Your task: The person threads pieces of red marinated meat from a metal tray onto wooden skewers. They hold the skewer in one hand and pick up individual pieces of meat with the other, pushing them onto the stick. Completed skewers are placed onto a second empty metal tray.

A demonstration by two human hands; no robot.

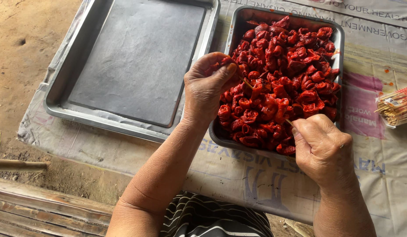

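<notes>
Nearest, the right hand (323, 149) is closed around the end of a thin wooden skewer (289, 122) at the near edge of a metal tray (235, 33) heaped with red meat pieces (282, 83). The left hand (206, 85) pinches a red piece with another thin stick (246, 82) over the tray's left side. Farther left lies an empty metal tray (137, 61) on a printed sheet (366, 105); a bundle of skewers (399, 105) rests at right.
</notes>
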